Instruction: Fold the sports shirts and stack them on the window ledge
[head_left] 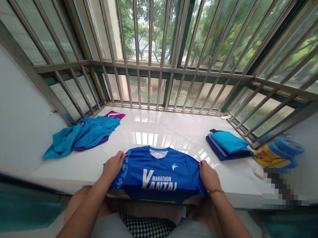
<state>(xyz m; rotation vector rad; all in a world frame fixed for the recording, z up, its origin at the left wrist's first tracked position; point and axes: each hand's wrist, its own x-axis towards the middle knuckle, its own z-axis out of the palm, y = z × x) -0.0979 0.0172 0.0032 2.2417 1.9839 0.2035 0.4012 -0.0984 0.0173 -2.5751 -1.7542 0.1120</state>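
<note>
A blue T-shirt (157, 168) with white "MARATHON YANTAI" lettering lies front up on the white window ledge, its neckline away from me and its lower part hanging over the near edge. My left hand (115, 165) pinches it at the shoulder on the left, beside a light-blue patterned sleeve. At the opposite shoulder, my right hand (208, 175) grips the fabric between thumb and fingers. Between the two hands the cloth is spread wide.
Crumpled turquoise clothes (87, 133) lie at left, with a pink piece (115, 114) behind. Folded clothes (227, 144) are stacked at right, near a yellow-and-blue jug (277, 152). Metal bars (149, 67) line the window behind the ledge (158, 124). A pixelated patch covers something at right.
</note>
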